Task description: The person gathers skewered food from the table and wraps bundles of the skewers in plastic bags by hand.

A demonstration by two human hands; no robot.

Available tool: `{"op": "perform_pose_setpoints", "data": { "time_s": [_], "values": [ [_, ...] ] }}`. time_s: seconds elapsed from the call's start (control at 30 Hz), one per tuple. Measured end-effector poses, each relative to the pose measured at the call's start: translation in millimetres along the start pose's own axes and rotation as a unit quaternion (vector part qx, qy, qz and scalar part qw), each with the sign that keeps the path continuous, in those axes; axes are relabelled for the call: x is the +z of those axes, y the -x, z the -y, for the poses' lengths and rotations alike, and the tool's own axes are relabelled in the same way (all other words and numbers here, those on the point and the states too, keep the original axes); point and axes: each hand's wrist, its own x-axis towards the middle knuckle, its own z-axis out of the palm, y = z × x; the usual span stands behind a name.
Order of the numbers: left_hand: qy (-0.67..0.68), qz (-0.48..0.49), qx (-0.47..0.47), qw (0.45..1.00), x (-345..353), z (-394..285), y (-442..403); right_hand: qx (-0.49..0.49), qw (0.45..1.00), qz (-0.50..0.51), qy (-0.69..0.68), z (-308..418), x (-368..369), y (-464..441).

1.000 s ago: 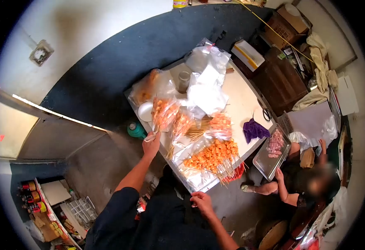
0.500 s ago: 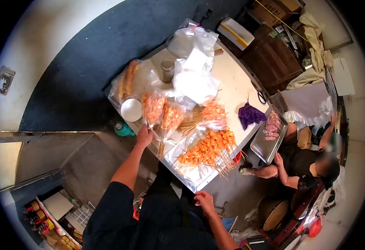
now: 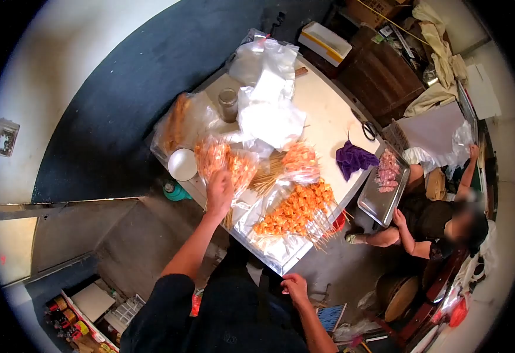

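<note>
Left hand at bagged skewers on a crowded table

Seen from above, a person in dark clothing stands at a pale table (image 3: pixel 322 112). Their left hand (image 3: pixel 219 191) is at the lower ends of two bagged bundles of orange skewers lying side by side near the table's left edge: the left bundle (image 3: pixel 210 153) and the middle bundle (image 3: pixel 244 167). The fingers of this hand are bent, but their tips are hidden, so whether they grip either bundle cannot be told. The right hand (image 3: pixel 296 287) is at the table's near corner, fingers loosely curled; it is unclear whether they touch the edge.

Bare sticks (image 3: pixel 267 174) lie between the middle bundle and a third bagged bundle (image 3: pixel 300 163). Nearer the person, unbagged skewers (image 3: pixel 298 209) are heaped on a shiny sheet (image 3: pixel 275 250). A white bowl (image 3: pixel 182 165) stands left of the left bundle, with a jar (image 3: pixel 228 105) and clear plastic bags (image 3: pixel 272 120) farther back. To the right is a purple cloth (image 3: pixel 354 159). Beyond it, a seated co-worker (image 3: pixel 416 217) has one hand at a metal tray (image 3: pixel 376 203) holding pink meat (image 3: pixel 388 170).
</note>
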Motion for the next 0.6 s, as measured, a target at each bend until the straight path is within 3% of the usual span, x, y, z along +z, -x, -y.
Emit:
{"op": "perform_pose_setpoints", "data": {
  "time_s": [0.1,0.2,0.23,0.27,0.3,0.37,0.6],
  "values": [
    [0.0,0.022,0.021,1.0,35,-35,-61,0.001,0.999,-0.014,0.036,-16,-7,-2],
    [-0.004,-0.017,-0.061,0.998,90,7,-128,0.007,0.999,-0.038,-0.026,-20,-7,7],
    [0.091,-0.003,-0.221,0.971,101,7,-149,0.006,0.999,-0.041,-0.03,-22,-8,7],
    [0.18,0.014,-0.374,0.91,112,8,-162,0.013,0.998,-0.047,-0.043,-26,-9,9],
    [0.181,0.021,-0.373,0.91,123,19,-169,0.022,0.997,-0.053,-0.056,-33,-11,9],
    [0.241,0.016,-0.487,0.839,140,52,-180,0.034,0.996,-0.061,-0.056,-42,-14,7],
    [0.133,0.085,-0.45,0.879,135,56,-180,0.063,0.99,-0.085,-0.098,-51,-12,21]
  ]
}}
